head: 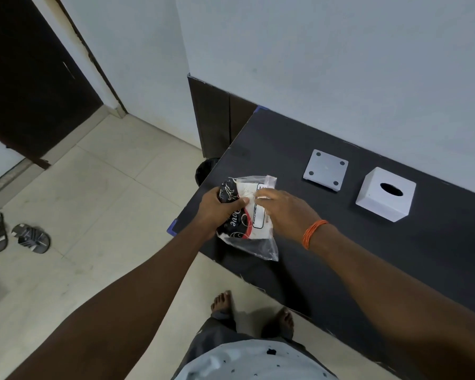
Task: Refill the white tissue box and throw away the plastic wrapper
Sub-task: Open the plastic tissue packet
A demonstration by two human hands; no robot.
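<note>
Dark matte table (pixel 340 242) against a pale wall, its near corner jutting over cream floor tiles; the person stands barefoot at that corner. Left hand (pixel 217 208) is closed around the dark printed end of the clear plastic tissue pack (pixel 247 215), holding it up just over the table's edge. Right hand (pixel 283 208) rests on the white end of the pack, fingertips pinched at the wrapper near its label, apparently working it open; whether the film has parted yet cannot be told. White cube tissue box (pixel 385 193) with an oval slot sits upright further along the table, well apart from the hands, and its flat grey base plate with four round feet (pixel 325 171) lies beside it, underside up, so the box looks ready for loading from below. Risks, as judged: the pack hangs over the table corner, so a hard tear could spill loose tissues onto the floor; slack film at the lower end may stretch rather than split; a stack pulled out crooked could jam in the box. A dark round bin (pixel 206 170) shows partly below the table's far edge, the likely place for the wrapper.
</note>
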